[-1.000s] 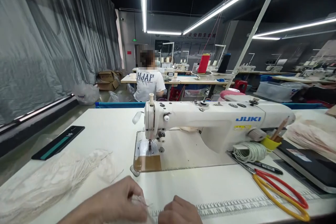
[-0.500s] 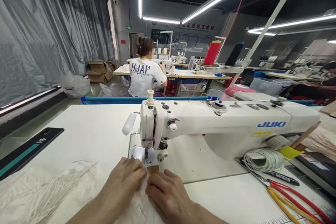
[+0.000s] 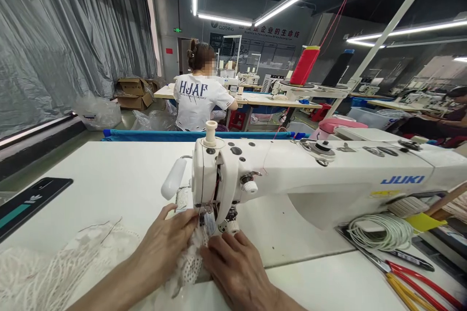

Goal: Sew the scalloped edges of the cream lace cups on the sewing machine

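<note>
Left hand (image 3: 166,245) rests on white lace fabric (image 3: 189,265), fingers (image 3: 188,221) curled lightly and pressing the fabric's top edge right at the needle area of the JUKI sewing machine (image 3: 310,175). Right hand (image 3: 237,267) lies on the same fabric from the other side, fingers bent, tips touching the lace just below the presser foot (image 3: 211,221). Both hands pinch or press the fabric; how firm the grip is, cannot tell. Fabric sits between the two hands, bunched, on the machine bed under the head and hanging toward the near edge of the white table (image 3: 109,180).

Left of the hands: a heap of white lace trim (image 3: 47,272) on the table, loose threads sticking out. Far left: dark phone-like slab (image 3: 25,204) with a teal stripe, flat on the table. Right of the machine: coil of white cord (image 3: 381,231), yellow cup (image 3: 423,221) holding a pencil, red and yellow handled scissors (image 3: 419,282) near the table edge. Red thread runs from the red thread cone (image 3: 304,65) on the stand down to the machine top.

Behind: another person (image 3: 199,92) in a white printed T-shirt, back turned, seated at another table. Cardboard boxes (image 3: 133,92) by the grey plastic curtain (image 3: 54,48). Strip lights overhead.
</note>
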Action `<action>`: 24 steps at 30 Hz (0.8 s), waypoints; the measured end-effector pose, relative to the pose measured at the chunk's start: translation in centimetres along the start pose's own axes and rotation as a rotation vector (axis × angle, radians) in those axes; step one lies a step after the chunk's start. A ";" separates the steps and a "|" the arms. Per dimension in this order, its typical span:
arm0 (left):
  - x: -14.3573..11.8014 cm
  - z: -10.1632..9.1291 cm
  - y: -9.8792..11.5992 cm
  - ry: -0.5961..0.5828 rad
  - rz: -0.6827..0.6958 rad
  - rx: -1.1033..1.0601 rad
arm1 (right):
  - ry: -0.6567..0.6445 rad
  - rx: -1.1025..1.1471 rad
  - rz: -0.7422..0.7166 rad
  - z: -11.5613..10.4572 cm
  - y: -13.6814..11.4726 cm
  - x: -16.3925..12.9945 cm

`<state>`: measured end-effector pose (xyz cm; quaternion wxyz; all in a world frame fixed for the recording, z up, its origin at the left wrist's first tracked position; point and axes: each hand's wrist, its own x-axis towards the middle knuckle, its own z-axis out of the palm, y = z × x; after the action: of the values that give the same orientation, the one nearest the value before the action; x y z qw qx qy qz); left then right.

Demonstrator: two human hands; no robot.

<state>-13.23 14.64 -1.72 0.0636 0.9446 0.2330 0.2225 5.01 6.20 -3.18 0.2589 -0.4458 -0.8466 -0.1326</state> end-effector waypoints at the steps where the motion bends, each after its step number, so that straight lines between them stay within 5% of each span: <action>1: 0.1 0.1 -0.3 -0.004 -0.006 0.007 | 0.008 -0.017 0.010 0.0 0.2 0.1; 14: 1.8 1.1 -1.6 0.021 -0.008 0.067 | -0.052 -0.031 0.074 -0.3 0.6 0.3; 24: -1.3 1.9 3.3 0.235 0.028 0.152 | 0.000 0.098 0.062 -0.3 0.7 -0.3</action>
<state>-11.99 11.05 -3.20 -0.0392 0.9173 0.2417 0.3139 5.86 6.26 -3.15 0.2843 -0.4588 -0.8378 -0.0830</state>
